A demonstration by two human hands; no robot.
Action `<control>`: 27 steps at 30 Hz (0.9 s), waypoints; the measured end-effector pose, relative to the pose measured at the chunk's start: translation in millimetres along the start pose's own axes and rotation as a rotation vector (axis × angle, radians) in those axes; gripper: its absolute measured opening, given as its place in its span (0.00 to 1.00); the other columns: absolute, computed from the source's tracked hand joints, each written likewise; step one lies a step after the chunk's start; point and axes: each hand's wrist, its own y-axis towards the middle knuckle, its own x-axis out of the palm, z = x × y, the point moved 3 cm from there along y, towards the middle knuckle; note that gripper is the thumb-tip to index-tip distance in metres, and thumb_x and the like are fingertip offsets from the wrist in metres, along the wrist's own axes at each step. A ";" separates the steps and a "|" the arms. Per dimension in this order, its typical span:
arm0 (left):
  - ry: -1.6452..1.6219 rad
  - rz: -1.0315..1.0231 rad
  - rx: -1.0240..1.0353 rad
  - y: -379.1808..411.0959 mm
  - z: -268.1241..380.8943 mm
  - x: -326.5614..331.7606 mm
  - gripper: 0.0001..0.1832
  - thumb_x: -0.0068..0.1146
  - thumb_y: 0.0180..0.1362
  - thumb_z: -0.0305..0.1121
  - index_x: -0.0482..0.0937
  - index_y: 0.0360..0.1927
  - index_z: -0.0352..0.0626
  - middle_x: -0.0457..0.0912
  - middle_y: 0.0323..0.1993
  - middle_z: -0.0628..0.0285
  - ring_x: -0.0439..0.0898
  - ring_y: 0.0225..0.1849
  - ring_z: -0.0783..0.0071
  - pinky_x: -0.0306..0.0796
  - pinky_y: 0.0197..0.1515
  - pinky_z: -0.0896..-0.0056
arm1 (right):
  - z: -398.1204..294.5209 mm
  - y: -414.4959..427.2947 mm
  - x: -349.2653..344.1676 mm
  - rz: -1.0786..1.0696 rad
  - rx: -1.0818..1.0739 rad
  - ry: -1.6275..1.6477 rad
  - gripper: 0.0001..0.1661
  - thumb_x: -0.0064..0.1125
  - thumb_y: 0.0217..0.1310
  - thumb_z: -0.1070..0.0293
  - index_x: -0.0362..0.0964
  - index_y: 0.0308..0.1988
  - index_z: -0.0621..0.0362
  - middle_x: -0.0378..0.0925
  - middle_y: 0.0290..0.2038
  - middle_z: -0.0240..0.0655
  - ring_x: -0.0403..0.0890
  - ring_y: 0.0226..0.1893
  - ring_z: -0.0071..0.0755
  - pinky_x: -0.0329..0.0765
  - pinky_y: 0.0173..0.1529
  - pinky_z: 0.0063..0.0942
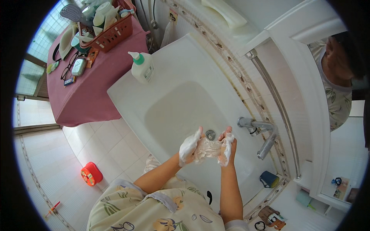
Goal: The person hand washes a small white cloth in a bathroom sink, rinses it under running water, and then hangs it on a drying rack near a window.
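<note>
Over the white sink basin (185, 106), near its metal drain (210, 134), my left hand (189, 147) and my right hand (227, 147) hold a wet, soapy light-coloured cloth (208, 147) stretched between them. Thick white lather coats both hands. The fingertips point away from my body, and the lather partly hides how the fingers grip. A chrome faucet (257, 125) is at the right of the basin, its spout turned away from the hands. A white pump bottle (143, 69) with a green collar stands on the far left corner of the sink.
On the left, a pink-covered surface (95, 95) bears a red plastic basket (112, 34), eyeglasses (68, 68) and small items. A metal rail (274, 98) and a mirror cabinet (306, 95) line the right wall. A dark blue cup (268, 179) sits at the sink's near right corner. A red stool (92, 173) is on the floor.
</note>
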 end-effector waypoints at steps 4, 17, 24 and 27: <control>0.359 -0.095 0.108 -3.1 2.6 0.3 0.15 0.54 0.56 0.38 0.72 0.39 0.37 0.74 0.32 0.66 0.75 0.33 0.79 0.71 0.35 0.77 | -4.1 -8.1 0.2 -0.139 0.008 0.123 0.18 0.52 0.58 0.53 0.63 0.29 0.56 0.63 0.28 0.28 0.64 0.29 0.19 0.64 0.36 0.19; 0.208 0.053 0.279 -16.2 10.7 1.6 0.17 0.47 0.59 0.41 0.72 0.44 0.39 0.75 0.35 0.64 0.74 0.32 0.80 0.69 0.31 0.80 | -3.9 -31.0 -11.3 -0.311 -0.231 -0.372 0.16 0.60 0.48 0.77 0.66 0.39 0.65 0.72 0.41 0.37 0.73 0.41 0.28 0.70 0.47 0.24; 0.232 0.001 0.280 -14.0 4.8 -5.4 0.13 0.49 0.58 0.41 0.72 0.35 0.39 0.74 0.30 0.66 0.71 0.32 0.83 0.67 0.31 0.79 | -7.4 -27.1 -16.7 -0.203 -0.230 -0.235 0.10 0.58 0.50 0.73 0.67 0.33 0.64 0.73 0.36 0.35 0.73 0.36 0.24 0.70 0.42 0.20; 0.354 0.019 0.301 -17.2 10.5 5.3 0.10 0.52 0.56 0.37 0.72 0.30 0.40 0.74 0.29 0.66 0.71 0.31 0.84 0.66 0.31 0.81 | -9.9 -30.9 -15.0 -0.206 -0.157 -0.015 0.08 0.56 0.52 0.71 0.67 0.31 0.63 0.72 0.33 0.33 0.71 0.35 0.22 0.69 0.40 0.18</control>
